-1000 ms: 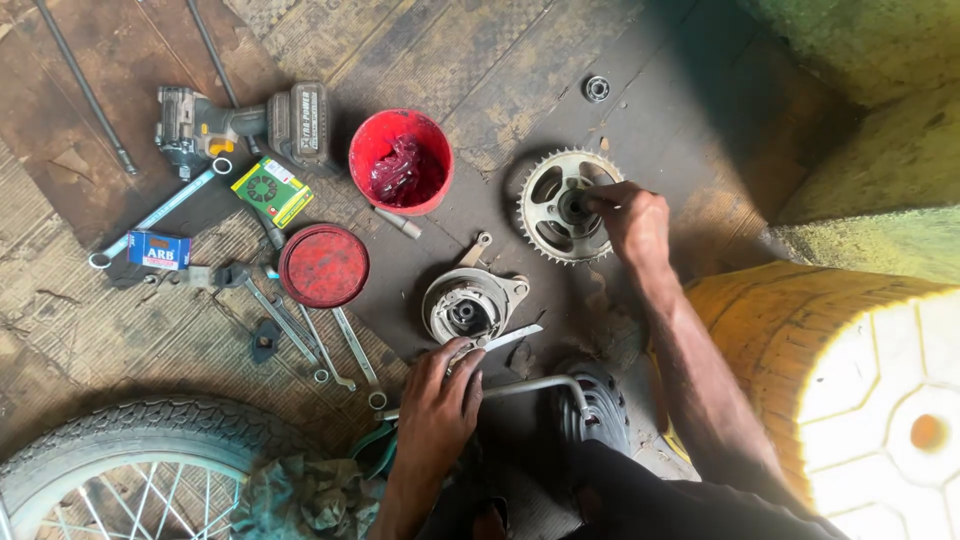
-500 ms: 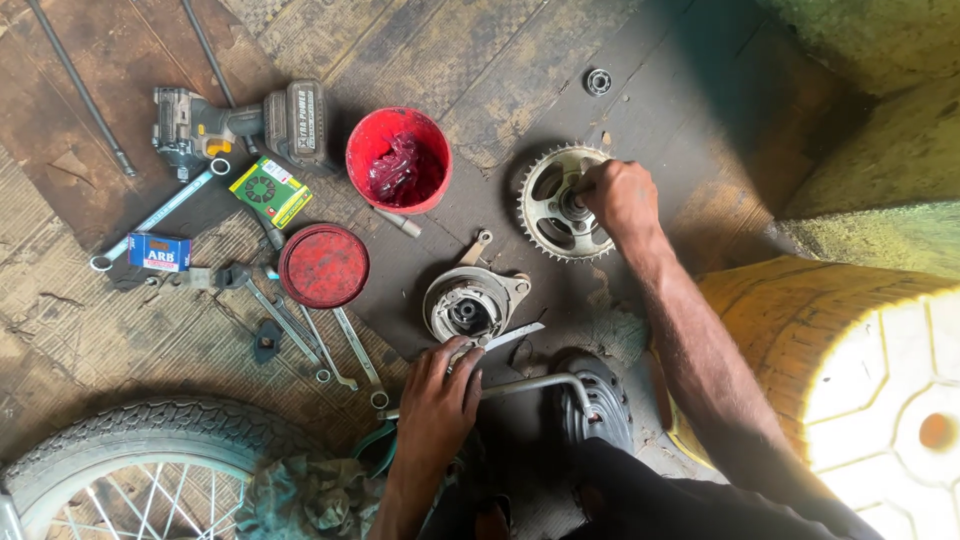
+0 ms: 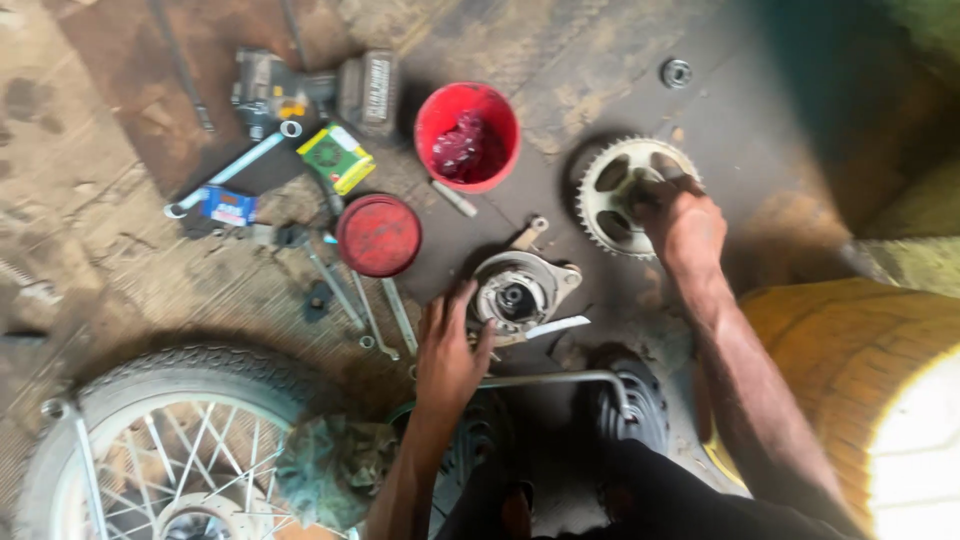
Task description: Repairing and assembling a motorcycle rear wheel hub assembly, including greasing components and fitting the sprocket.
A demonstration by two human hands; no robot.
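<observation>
My right hand (image 3: 683, 222) rests on a toothed metal sprocket (image 3: 612, 196) lying on the dark floor, fingers curled over its hub. My left hand (image 3: 450, 352) lies flat on the floor with its fingers spread, fingertips touching a round grey brake plate (image 3: 515, 290). A flat silver blade (image 3: 556, 327) lies just right of that hand. A bent metal rod (image 3: 560, 379) runs across below the brake plate.
A red tub of grease (image 3: 467, 135) and its red lid (image 3: 378, 235) sit left of the parts. Spanners (image 3: 385, 318), a cordless tool (image 3: 310, 90) and small boxes (image 3: 338, 157) lie further left. A spoked wheel (image 3: 165, 440) fills the lower left; a yellow rounded body (image 3: 860, 390) stands right.
My right hand has closed further over the sprocket's hub. My left hand has slid up a little towards the brake plate. The view has shifted slightly.
</observation>
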